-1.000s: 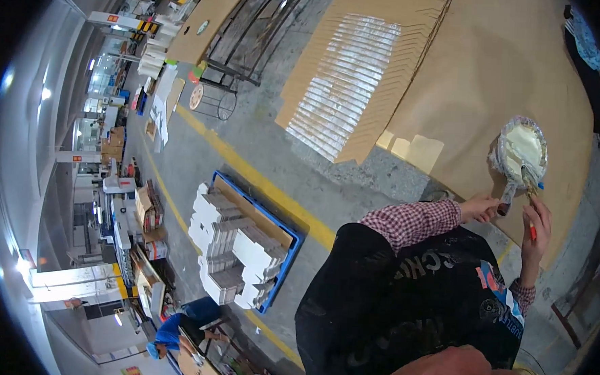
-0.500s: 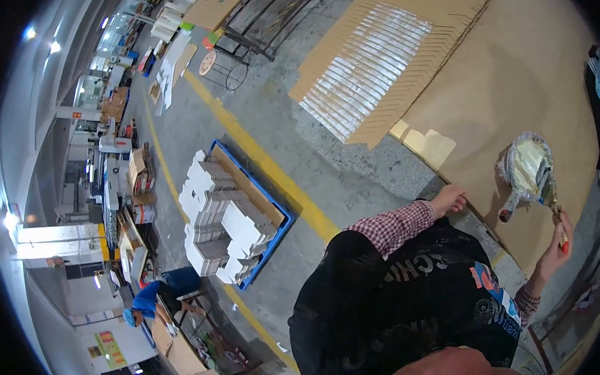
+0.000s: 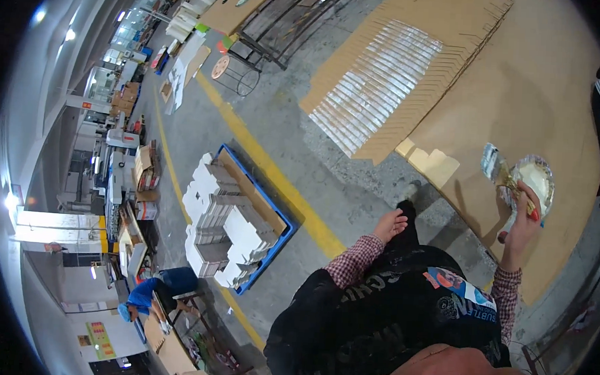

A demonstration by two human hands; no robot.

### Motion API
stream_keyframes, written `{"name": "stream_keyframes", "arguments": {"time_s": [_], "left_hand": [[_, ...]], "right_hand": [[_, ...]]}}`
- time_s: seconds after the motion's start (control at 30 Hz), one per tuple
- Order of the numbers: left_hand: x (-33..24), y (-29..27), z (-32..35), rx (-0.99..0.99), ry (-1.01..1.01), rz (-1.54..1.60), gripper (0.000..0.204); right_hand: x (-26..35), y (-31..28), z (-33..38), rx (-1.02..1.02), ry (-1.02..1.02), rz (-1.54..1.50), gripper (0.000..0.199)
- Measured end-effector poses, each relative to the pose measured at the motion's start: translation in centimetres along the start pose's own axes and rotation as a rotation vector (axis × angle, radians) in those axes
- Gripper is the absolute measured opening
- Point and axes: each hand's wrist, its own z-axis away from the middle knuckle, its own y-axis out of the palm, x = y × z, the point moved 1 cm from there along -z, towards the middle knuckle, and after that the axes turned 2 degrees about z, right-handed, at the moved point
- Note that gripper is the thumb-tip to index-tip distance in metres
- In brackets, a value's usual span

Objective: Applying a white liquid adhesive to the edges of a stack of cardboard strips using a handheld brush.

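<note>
My right hand (image 3: 523, 223) is closed around the handle of a wide flat paintbrush (image 3: 509, 179), with the red handle end showing by the palm. The whitish, wet-looking bristles point away from me, over the left side of a plastic-wrapped pan (image 3: 548, 194). Pale, creamy stuff fills that pan, which rests on the cardboard-covered table and is partly hidden by the brush and hand. My left hand (image 3: 391, 225) hangs in front of my body, off the table's edge, with nothing in it and its fingers loosely extended.
Brown cardboard pieces (image 3: 332, 94) with white-coated strips lie fanned out beyond the table (image 3: 522, 90). Small tan sheets (image 3: 431, 165) sit at its edge. On the floor left, a blue pallet (image 3: 267, 262) bears stacked white cardboard. Another person (image 3: 146, 297) bends over a table farther left.
My right hand has lifted the brush from the pan's right side and swung it left, bristles now outward. My left hand has moved left, away from the table edge. The view has shifted slightly.
</note>
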Motion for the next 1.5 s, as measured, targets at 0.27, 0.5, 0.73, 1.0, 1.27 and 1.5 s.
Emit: {"name": "stream_keyframes", "arguments": {"time_s": [0.27,0.5,0.73,1.0,1.27,1.5], "left_hand": [[-9.1,-3.4,-5.7,-0.018,0.035,0.295,0.042],[-12.6,-5.0,-6.6,0.157,0.160,0.365,0.052],[-12.7,-5.8,-6.8,0.232,0.150,0.480,0.047],[-11.7,-6.9,-6.6,0.027,0.127,0.684,0.042],[-11.5,-7.8,-6.2,-0.001,0.137,0.721,0.039],[-11.6,-7.2,-7.3,0.167,0.080,0.479,0.035]], "right_hand": [[-2.6,13.6,-8.6,0.162,0.022,0.021,0.016],[-4.1,30.7,-11.5,0.634,-0.287,0.167,0.016],[-3.8,38.4,-11.5,0.857,-0.443,0.471,0.016],[-5.4,43.0,-9.9,0.896,-0.656,0.739,0.016],[-5.0,43.7,-8.8,0.981,-0.595,0.655,0.020],[-4.8,43.0,-8.4,0.987,-0.465,0.589,0.010]]}}
